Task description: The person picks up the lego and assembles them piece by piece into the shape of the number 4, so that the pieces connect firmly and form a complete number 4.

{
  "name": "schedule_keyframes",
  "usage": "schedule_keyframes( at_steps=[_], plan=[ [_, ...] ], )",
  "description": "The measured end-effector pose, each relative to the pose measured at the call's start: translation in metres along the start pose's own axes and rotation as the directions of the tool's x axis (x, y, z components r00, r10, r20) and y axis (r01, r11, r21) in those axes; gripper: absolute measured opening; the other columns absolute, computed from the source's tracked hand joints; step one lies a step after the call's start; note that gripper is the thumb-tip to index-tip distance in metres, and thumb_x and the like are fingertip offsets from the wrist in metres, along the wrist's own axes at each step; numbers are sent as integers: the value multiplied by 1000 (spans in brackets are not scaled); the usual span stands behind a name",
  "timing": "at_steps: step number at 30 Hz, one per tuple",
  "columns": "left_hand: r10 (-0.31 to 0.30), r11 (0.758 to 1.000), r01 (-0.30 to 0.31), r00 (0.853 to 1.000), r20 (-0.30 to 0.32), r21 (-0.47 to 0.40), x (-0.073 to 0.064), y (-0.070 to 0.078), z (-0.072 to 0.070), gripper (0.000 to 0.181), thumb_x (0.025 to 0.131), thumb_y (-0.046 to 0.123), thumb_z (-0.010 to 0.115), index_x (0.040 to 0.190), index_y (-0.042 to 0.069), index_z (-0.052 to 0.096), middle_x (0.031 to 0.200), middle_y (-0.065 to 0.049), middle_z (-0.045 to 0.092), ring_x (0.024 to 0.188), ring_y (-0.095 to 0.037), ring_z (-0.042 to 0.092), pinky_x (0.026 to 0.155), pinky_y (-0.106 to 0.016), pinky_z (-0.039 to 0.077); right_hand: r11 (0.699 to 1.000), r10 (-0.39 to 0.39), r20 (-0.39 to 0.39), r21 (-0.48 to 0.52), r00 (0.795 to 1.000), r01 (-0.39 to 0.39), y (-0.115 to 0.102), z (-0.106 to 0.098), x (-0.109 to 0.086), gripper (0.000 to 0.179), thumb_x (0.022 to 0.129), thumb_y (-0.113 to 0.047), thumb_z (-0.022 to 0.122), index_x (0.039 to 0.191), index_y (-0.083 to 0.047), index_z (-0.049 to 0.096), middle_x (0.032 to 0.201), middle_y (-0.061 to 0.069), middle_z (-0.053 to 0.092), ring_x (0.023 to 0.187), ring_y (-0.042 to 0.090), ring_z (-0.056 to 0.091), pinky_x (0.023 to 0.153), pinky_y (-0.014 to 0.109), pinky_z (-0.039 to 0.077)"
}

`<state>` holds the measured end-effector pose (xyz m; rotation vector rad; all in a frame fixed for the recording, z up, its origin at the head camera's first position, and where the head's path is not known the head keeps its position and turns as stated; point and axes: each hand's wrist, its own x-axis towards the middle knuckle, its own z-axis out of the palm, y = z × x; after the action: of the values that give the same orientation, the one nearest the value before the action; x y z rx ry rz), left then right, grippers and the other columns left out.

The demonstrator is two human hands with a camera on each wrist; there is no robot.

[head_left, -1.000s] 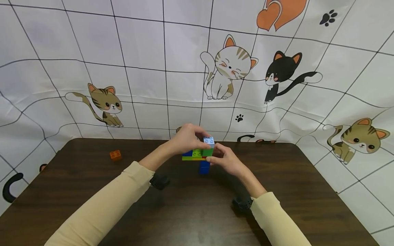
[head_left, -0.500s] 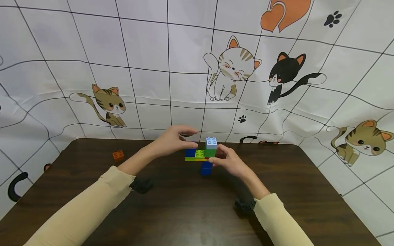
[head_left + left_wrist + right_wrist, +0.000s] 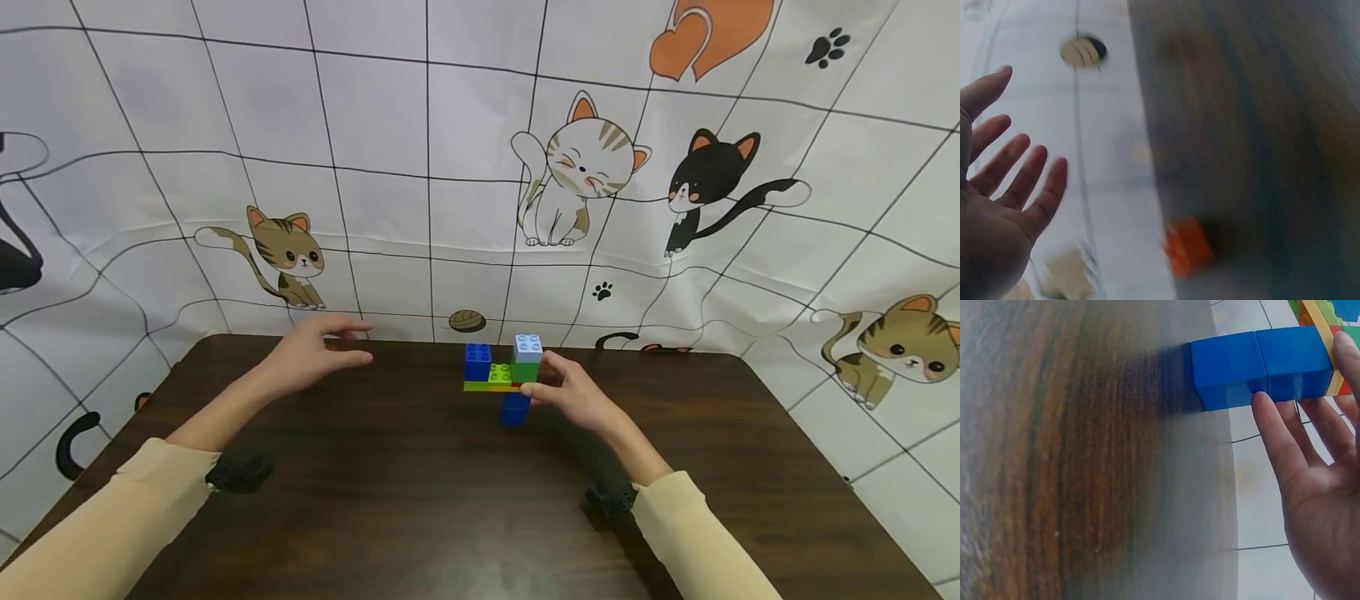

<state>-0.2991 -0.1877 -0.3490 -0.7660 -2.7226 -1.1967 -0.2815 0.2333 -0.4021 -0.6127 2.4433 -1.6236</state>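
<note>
A toy brick structure point(image 3: 499, 375) stands on the table. Two stacked blue bricks point(image 3: 1260, 365) form its base, under thin yellow, red and lime layers. On top are a blue brick point(image 3: 477, 363) at the left and, at the right, a green brick point(image 3: 526, 372) under a light blue one point(image 3: 528, 348). My right hand point(image 3: 577, 392) holds the structure from the right, thumb in front at the layers, fingers behind. My left hand point(image 3: 311, 358) hovers to the left, fingers spread, holding nothing. The orange brick point(image 3: 1188, 247) shows blurred in the left wrist view; in the head view it is hidden.
The dark wooden table point(image 3: 420, 500) ends at a white wall covering point(image 3: 375, 108) with a grid and printed cats, close behind the structure. Each wrist wears a black device point(image 3: 240, 473) near the cuff of its sleeve.
My left hand has let go of the light blue brick's stack and moved left, over where the orange brick lay in view. My right hand stays at the structure. The head view has shifted slightly left.
</note>
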Motion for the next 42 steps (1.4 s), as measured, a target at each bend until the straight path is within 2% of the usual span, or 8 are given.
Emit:
schedule_keyframes(
  at_steps=[3,6,9,13,19,24,35,42],
  plan=[
    [-67,994,71,997,-49,80,-18,-23,-11,52,94,29,77,136,2,64,135,-22,61,117,-39,60,92,-55,52,1000,4,-3,-23,1000,-4,-1,-1,0,44,100,-14,69,138,-1,54,125,18,65,113,32,63,91,46,58],
    [-118,982,131,989,-92,140,-34,-46,-20,52,94,32,77,135,2,65,117,-19,69,102,-33,64,78,-46,54,999,5,-5,-53,1000,-5,-2,-3,0,46,99,-17,70,140,-2,54,125,17,66,112,32,63,91,44,57],
    [-155,971,172,982,-110,165,-47,-65,-26,54,93,31,78,134,-1,65,95,-11,69,83,-25,60,65,-36,49,997,-4,2,-72,1000,4,-4,-2,-1,48,99,-17,70,140,-1,53,125,17,66,111,32,63,91,43,58],
    [-201,968,211,976,-89,133,-57,-83,-29,57,92,29,79,135,-4,62,87,-7,67,71,-20,62,59,-33,49,998,-11,-4,-68,1000,11,-5,-1,-1,49,99,-15,70,142,-2,52,126,18,65,110,32,63,88,41,59],
    [-233,971,235,971,-53,50,-56,-92,-25,61,92,24,79,139,-7,56,107,-24,71,71,-23,72,68,-39,59,997,-29,-24,-77,999,27,-7,-1,-4,49,99,-15,70,144,-5,51,124,19,66,108,33,62,90,43,58],
    [-227,974,227,973,-35,13,-52,-92,-20,65,92,23,79,142,-8,52,134,-33,59,74,-22,73,72,-40,59,995,-46,-44,-94,998,42,-8,-1,-6,47,99,-15,70,141,-4,53,126,18,66,117,35,61,96,49,54],
    [-210,976,208,978,-19,-59,-53,-102,-10,61,92,13,78,141,-11,51,136,-35,54,84,-24,72,64,-32,60,998,-14,-37,-62,999,12,-7,5,-9,49,99,-18,71,142,-5,51,131,19,63,119,35,60,100,52,52],
    [-248,967,248,969,-6,-63,-47,-106,-11,62,92,14,77,142,-11,50,138,-35,52,93,-29,70,66,-33,59,997,-17,-26,-73,1000,15,-10,2,-5,49,99,-18,70,141,-2,51,129,19,64,114,34,60,99,50,53]
  ],
)
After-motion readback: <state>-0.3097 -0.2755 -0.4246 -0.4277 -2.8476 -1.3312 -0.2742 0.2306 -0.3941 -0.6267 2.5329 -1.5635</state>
